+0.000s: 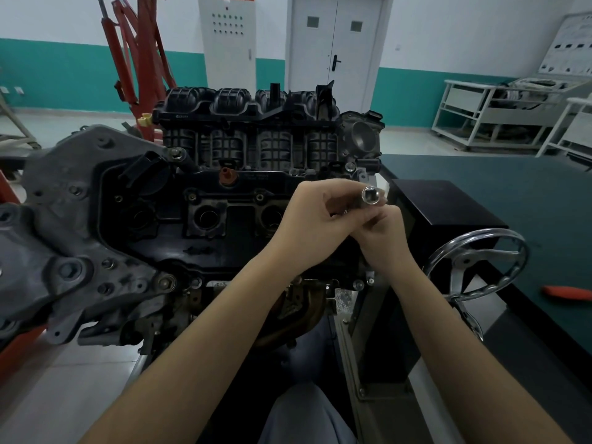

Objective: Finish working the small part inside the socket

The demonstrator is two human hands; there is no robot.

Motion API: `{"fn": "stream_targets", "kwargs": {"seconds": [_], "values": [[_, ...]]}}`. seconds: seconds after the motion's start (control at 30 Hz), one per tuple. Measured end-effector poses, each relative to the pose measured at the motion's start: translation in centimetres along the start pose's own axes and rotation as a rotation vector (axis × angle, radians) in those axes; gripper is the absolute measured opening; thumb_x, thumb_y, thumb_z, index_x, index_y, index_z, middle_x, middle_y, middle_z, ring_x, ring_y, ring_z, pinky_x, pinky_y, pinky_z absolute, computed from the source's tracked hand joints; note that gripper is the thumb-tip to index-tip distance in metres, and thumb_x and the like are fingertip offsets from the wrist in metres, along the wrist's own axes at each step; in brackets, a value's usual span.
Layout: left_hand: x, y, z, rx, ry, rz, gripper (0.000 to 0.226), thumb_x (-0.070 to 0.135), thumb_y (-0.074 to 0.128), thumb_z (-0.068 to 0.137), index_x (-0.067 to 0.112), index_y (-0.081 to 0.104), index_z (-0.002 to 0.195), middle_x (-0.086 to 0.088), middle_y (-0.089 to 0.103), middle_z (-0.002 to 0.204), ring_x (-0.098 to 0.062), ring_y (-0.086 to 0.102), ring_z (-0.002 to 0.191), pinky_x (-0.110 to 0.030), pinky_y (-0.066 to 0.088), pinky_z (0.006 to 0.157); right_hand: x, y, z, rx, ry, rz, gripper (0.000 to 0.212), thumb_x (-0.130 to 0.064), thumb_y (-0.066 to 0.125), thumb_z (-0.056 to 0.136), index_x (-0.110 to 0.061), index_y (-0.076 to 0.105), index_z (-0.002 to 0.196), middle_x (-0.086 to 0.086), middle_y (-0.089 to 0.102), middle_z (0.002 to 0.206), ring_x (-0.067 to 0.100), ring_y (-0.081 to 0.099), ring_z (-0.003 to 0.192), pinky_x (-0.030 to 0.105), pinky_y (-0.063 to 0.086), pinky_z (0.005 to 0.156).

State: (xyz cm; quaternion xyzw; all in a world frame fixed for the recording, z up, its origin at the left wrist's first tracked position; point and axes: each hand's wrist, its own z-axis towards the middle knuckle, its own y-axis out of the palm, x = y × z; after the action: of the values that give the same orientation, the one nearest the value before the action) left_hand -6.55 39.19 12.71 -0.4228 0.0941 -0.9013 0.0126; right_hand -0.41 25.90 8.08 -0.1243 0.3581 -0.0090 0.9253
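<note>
A single head-worn wide-angle camera looked forward and down, close over both hands [346,225], with the engine [198,200] just beyond them.

Hidden, cropped and unreadable parts around the engine and the two hands

The socket tool [371,196] shows only its open round end; the rest of it is buried between the fingers of the left hand [315,216] and the right hand [382,233], so its length and how it is pinched cannot be told. The hands cover the right end of the engine cover [205,216]. The engine's grey bracket [64,219] is cut by the left edge, the red hoist [134,59] by the top edge, and the orange-handled tool [567,291] by the right edge. The handwheel [477,264] is partly behind the right forearm. Stamped lettering on the cover is too small to read.
</note>
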Motion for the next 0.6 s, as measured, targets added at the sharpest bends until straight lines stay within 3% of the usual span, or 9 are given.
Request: {"fn": "stream_targets", "kwargs": {"seconds": [0.13, 0.27, 0.37, 0.5, 0.6], "values": [[-0.1, 0.2, 0.1, 0.079, 0.008, 0.068, 0.019, -0.003, 0.076, 0.077, 0.002, 0.075, 0.094, -0.004, 0.074, 0.087, -0.012, 0.071, 0.085, -0.025, 0.057, 0.082, -0.7, 0.4, 0.1, 0.012, -0.035, 0.010, 0.035, 0.012, 0.065, 0.079, -0.022, 0.066, 0.088, -0.029, 0.069, 0.081, -0.007, 0.066, 0.080, 0.008, 0.048, 0.072], [0.0, 0.1, 0.0, 0.014, 0.001, 0.041, 0.021, -0.005, 0.069, 0.084, 0.002, 0.073, 0.103, -0.010, 0.074, 0.096, -0.018, 0.071, 0.094, -0.036, 0.056, 0.091, 0.1, 0.0, -0.1, 0.012, 0.032, 0.027, 0.025, 0.012, 0.062, 0.083, -0.010, 0.065, 0.094, -0.015, 0.071, 0.079, 0.000, 0.066, 0.078, 0.015, 0.050, 0.069], [0.1, 0.0, 0.0, -0.052, -0.025, -0.024, 0.028, -0.008, 0.065, 0.086, -0.001, 0.068, 0.113, -0.015, 0.072, 0.104, -0.022, 0.069, 0.103, -0.039, 0.053, 0.096, 0.3, -0.2, -0.2, 0.026, 0.035, 0.025, 0.017, 0.011, 0.064, 0.083, -0.005, 0.068, 0.087, -0.006, 0.070, 0.077, 0.007, 0.067, 0.073, 0.020, 0.052, 0.066], [0.0, 0.2, 0.0, 0.028, 0.001, 0.065, 0.024, -0.004, 0.075, 0.078, 0.003, 0.073, 0.101, -0.007, 0.074, 0.094, -0.014, 0.070, 0.092, -0.025, 0.055, 0.087, -0.6, 0.1, -0.1, 0.027, -0.006, 0.039, 0.037, 0.008, 0.065, 0.080, -0.028, 0.073, 0.082, -0.025, 0.071, 0.082, -0.005, 0.066, 0.080, 0.009, 0.048, 0.071], [-0.1, 0.2, 0.0, 0.046, 0.035, 0.120, 0.021, -0.003, 0.072, 0.080, 0.004, 0.075, 0.100, -0.005, 0.074, 0.093, -0.013, 0.071, 0.090, -0.030, 0.056, 0.087, -0.6, 0.0, -0.3, 0.008, 0.017, 0.084, 0.046, 0.008, 0.063, 0.082, -0.036, 0.074, 0.088, -0.024, 0.071, 0.086, -0.004, 0.067, 0.084, 0.009, 0.048, 0.073]]}}
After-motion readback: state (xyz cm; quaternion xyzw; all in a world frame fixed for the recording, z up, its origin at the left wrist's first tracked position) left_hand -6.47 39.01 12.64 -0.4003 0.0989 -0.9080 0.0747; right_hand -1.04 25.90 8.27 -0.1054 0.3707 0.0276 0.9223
